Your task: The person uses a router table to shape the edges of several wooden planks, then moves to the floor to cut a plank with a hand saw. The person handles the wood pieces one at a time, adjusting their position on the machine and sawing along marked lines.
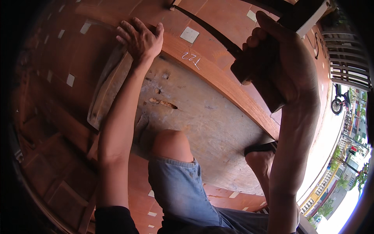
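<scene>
My right hand (290, 62) is raised at the right, its fingers wrapped round the dark wooden end of a frame saw (255, 72). The narrow toothed blade (210, 29) slants from there to the upper left, above the floor. My left hand (142, 41) has its fingers spread, at the far end of a long reddish wooden board (218, 84). White chalk marks show on that board's face. Beneath it lies a worn, thick grey plank (202, 121) with holes and a gouge. Where the blade stands against the board's edge I cannot tell.
My bent knee (171, 144) is over the plank, and my sandalled foot (261, 154) is at its right. Red tiles (187, 11) with small white insets cover the floor. Dark wooden pieces (54, 167) lie at the left. A railing (346, 54) and a parked motorbike (339, 103) show at the right.
</scene>
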`<state>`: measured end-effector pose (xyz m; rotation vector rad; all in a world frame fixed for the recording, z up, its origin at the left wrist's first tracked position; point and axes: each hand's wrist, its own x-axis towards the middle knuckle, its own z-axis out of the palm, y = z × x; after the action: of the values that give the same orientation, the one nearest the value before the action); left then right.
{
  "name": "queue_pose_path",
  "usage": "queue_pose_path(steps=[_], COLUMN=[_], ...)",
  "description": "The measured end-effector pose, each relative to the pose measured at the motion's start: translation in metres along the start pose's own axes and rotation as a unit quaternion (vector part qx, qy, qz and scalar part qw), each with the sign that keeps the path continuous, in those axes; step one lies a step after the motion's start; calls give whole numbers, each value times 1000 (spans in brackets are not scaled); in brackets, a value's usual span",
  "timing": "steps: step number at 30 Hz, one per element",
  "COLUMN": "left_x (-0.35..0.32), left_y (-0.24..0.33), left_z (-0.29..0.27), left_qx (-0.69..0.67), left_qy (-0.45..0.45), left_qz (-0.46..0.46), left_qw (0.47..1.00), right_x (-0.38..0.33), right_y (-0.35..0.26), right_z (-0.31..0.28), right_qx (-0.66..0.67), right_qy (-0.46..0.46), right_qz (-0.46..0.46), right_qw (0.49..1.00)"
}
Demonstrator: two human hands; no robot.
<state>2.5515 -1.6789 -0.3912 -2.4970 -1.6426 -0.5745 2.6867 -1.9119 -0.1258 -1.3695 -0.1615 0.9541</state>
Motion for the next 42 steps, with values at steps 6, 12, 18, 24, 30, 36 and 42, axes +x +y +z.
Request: queue_pose_path(steps=[6,12,18,24,30,36,42], left_x=[-129,-43,33,33,33,32,34], left_y=[15,1,10,13,11,18,17], left_z=[-108,-76,-14,-2,-4,-14,-19], left_qx=[-238,-231,-195,-216,-209,-168,-253], left_qy=[-131,56,-69,-56,-60,-55,-84], left_qz=[585,86,-344,-344,-333,-336,-357], left_qw=[764,968,916,912,917,925,895], right_x=[10,-39,-59,-63,-67,-84,-128], right_y=[-28,37,87,106,111,118,126], right_z=[-16,10,12,5,3,-1,-13], right_qx=[-77,-116,-70,-31,30,40,40], right_qy=[-74,41,39,42,23,18,61], right_qz=[9,-30,-53,-68,-57,-57,-60], right_qw=[994,992,995,996,998,997,996])
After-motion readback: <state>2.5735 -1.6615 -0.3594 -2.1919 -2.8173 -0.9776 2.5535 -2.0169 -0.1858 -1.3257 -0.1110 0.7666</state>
